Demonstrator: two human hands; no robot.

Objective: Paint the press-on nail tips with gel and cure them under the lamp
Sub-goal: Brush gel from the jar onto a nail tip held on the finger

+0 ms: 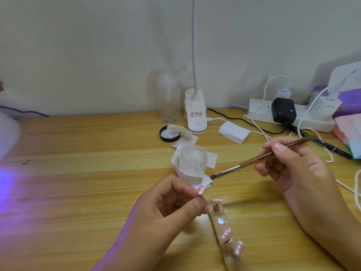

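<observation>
The nail tip (202, 191) in hand is pink with small glossy white marks. It sits raised just above the surface (78, 153), near and a little right of middle. The left hand (172, 208) has it in a narrow grip, thumb and forefinger pinched at its base; whether a peg is under it I cannot tell. The right hand (293, 169) has its grip closed round a brown brush (261, 155), pen-fashion, and the flat bristles (214, 176) hang just beside the tip, up and to its right, not touching it. This looks like the painting step, with the stroke not yet laid. The next move seems to call for a small, steady drop of the bristles onto the tip while the pinch keeps it from turning. Just near of it a clear holder strip (219, 215) runs toward the viewer, carrying three more pink tips (226, 233) and two bare metal studs. Just beyond the held tip stands a small clear jar (193, 160), probably the gel, wrapped in a white wipe (183, 171). Violet light (7, 182) spills over the surface at the far left, likely from the curing lamp, well apart from the hands. Farther back are a clear bottle (169, 98), a clip-on desk lamp (195, 114), a stack of pads (233, 132) and a power strip (259, 112).
</observation>
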